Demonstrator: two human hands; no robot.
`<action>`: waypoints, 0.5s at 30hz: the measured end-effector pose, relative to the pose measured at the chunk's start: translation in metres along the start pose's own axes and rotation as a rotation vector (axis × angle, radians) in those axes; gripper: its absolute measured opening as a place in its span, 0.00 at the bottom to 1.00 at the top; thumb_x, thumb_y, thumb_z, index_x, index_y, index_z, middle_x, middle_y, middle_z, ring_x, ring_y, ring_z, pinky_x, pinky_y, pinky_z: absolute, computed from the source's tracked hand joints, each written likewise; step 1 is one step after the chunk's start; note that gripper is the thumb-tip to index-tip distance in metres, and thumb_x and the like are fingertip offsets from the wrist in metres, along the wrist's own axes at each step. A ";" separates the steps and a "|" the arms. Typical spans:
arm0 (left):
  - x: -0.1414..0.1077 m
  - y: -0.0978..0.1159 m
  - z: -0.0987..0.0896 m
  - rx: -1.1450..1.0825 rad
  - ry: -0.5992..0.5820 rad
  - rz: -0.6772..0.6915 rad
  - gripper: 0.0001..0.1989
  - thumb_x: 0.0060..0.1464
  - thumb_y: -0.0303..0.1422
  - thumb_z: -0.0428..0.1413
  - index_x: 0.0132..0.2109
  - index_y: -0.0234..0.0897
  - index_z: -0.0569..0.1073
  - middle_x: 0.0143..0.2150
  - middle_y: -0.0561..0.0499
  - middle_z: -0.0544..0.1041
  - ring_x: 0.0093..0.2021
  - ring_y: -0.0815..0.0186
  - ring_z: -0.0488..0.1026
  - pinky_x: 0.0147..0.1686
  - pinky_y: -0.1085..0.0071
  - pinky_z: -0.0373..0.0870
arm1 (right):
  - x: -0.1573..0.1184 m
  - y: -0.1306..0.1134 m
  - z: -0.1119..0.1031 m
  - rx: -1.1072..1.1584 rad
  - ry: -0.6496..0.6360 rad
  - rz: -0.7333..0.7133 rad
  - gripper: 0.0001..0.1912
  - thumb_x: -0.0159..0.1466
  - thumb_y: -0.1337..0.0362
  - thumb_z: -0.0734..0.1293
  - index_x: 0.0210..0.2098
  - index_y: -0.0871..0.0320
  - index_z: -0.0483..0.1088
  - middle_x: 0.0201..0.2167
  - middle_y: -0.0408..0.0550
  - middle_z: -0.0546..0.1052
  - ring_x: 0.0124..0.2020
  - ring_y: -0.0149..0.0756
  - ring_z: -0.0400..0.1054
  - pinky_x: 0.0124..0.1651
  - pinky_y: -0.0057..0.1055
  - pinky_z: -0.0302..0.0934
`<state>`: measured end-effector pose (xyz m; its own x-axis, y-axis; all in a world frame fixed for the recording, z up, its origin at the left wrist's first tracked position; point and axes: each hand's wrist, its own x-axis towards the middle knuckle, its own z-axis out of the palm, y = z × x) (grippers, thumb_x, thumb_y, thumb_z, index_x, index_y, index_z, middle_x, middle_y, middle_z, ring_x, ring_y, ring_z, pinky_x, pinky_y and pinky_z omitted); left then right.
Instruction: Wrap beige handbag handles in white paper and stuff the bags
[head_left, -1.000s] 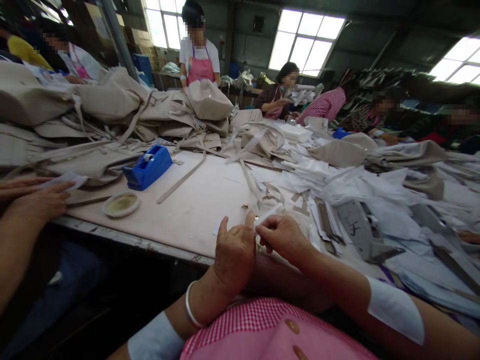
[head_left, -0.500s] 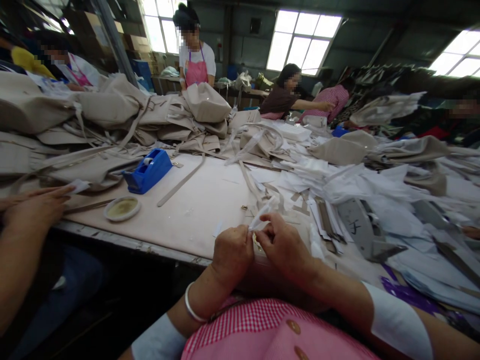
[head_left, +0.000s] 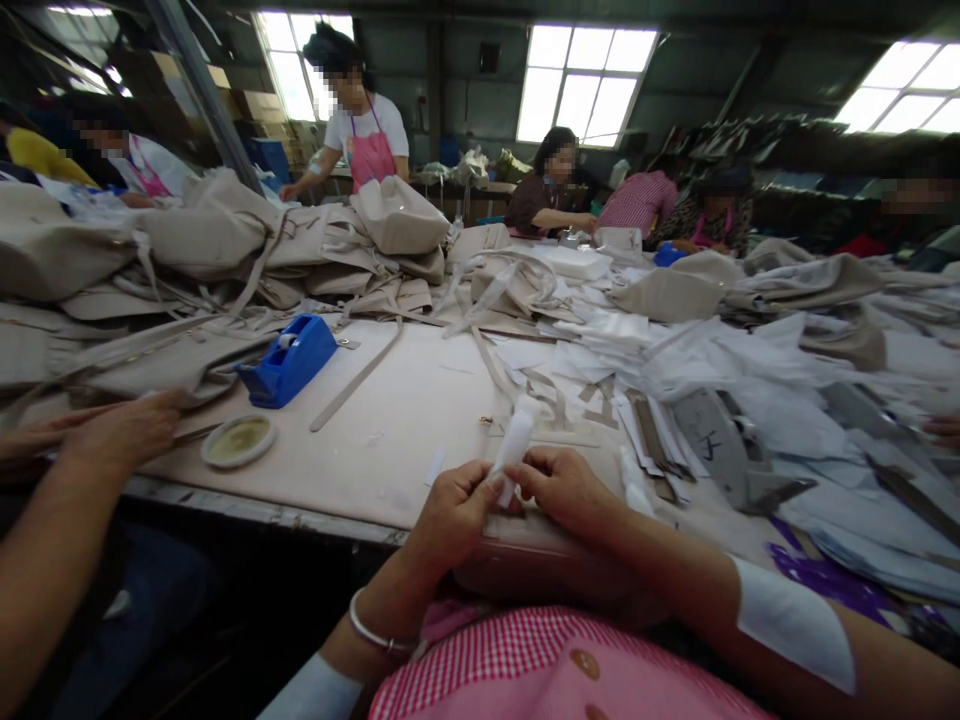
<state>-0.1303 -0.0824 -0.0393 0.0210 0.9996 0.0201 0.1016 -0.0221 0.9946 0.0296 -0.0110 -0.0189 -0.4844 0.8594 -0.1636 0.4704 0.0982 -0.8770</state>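
Note:
Between my two hands stands a white strip of soft wrapping (head_left: 517, 432), folded narrow and pointing up and away from me. My left hand (head_left: 456, 512) pinches its lower end between thumb and fingers, and a silver bangle is on that wrist. From the other side, my right hand (head_left: 568, 488) pinches the same strip, fingertips almost meeting the left ones. Whatever the strip covers at its lower end is hidden. Under both hands a beige bag (head_left: 517, 555) lies at the table edge against my checked apron. A small gold clasp (head_left: 485, 420) shows just beyond the strip.
A blue tape dispenser (head_left: 289, 360) and a round shallow dish (head_left: 238, 441) lie to the left, near a co-worker's hands (head_left: 124, 430). Beige bags (head_left: 202, 225) are heaped behind. At right are a grey tape dispenser (head_left: 724, 445) and white sheets (head_left: 795, 470).
The white strip has come more upright and shows broader between my fingers. My hands sit slightly lower, and the left has turned to show its thumb. The co-worker's hands at left have shifted right.

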 end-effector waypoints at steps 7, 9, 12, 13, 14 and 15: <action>0.001 0.000 -0.003 -0.010 -0.029 -0.013 0.17 0.59 0.45 0.53 0.29 0.36 0.71 0.27 0.52 0.73 0.29 0.67 0.67 0.31 0.73 0.63 | -0.009 -0.002 0.003 -0.019 0.065 -0.212 0.15 0.62 0.61 0.65 0.20 0.60 0.66 0.18 0.39 0.65 0.23 0.28 0.57 0.27 0.25 0.52; 0.001 -0.003 -0.001 -0.071 -0.012 -0.058 0.19 0.58 0.46 0.55 0.27 0.36 0.70 0.24 0.53 0.69 0.27 0.69 0.64 0.29 0.73 0.61 | -0.011 -0.005 0.003 0.008 0.050 -0.267 0.14 0.62 0.63 0.64 0.21 0.60 0.67 0.19 0.39 0.66 0.23 0.28 0.58 0.28 0.25 0.54; -0.002 -0.011 0.004 -0.295 -0.028 -0.182 0.20 0.54 0.48 0.58 0.27 0.35 0.71 0.23 0.53 0.69 0.25 0.70 0.63 0.28 0.74 0.61 | -0.013 -0.010 -0.001 0.066 -0.034 -0.333 0.13 0.63 0.64 0.64 0.22 0.59 0.67 0.20 0.39 0.68 0.23 0.27 0.60 0.27 0.23 0.54; -0.003 -0.014 0.005 -0.369 -0.029 -0.221 0.20 0.52 0.49 0.59 0.28 0.35 0.72 0.22 0.53 0.69 0.24 0.70 0.63 0.27 0.74 0.61 | -0.013 -0.011 -0.004 0.066 -0.076 -0.367 0.13 0.63 0.64 0.64 0.22 0.59 0.67 0.20 0.39 0.68 0.23 0.27 0.60 0.27 0.23 0.55; -0.003 -0.016 0.006 -0.428 -0.027 -0.253 0.20 0.51 0.49 0.60 0.29 0.35 0.73 0.22 0.53 0.70 0.23 0.70 0.63 0.25 0.74 0.61 | -0.011 -0.012 -0.009 0.057 -0.130 -0.408 0.13 0.63 0.64 0.64 0.22 0.59 0.67 0.20 0.39 0.68 0.23 0.27 0.60 0.27 0.22 0.56; -0.003 -0.017 0.007 -0.465 -0.011 -0.277 0.20 0.51 0.49 0.60 0.30 0.35 0.74 0.21 0.53 0.70 0.22 0.70 0.63 0.24 0.74 0.60 | -0.010 -0.012 -0.015 0.048 -0.190 -0.447 0.12 0.63 0.64 0.64 0.23 0.59 0.69 0.21 0.39 0.69 0.24 0.27 0.61 0.28 0.22 0.57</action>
<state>-0.1251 -0.0851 -0.0566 0.0670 0.9664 -0.2481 -0.3462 0.2557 0.9026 0.0395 -0.0132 -0.0005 -0.7592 0.6315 0.1579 0.1534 0.4093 -0.8994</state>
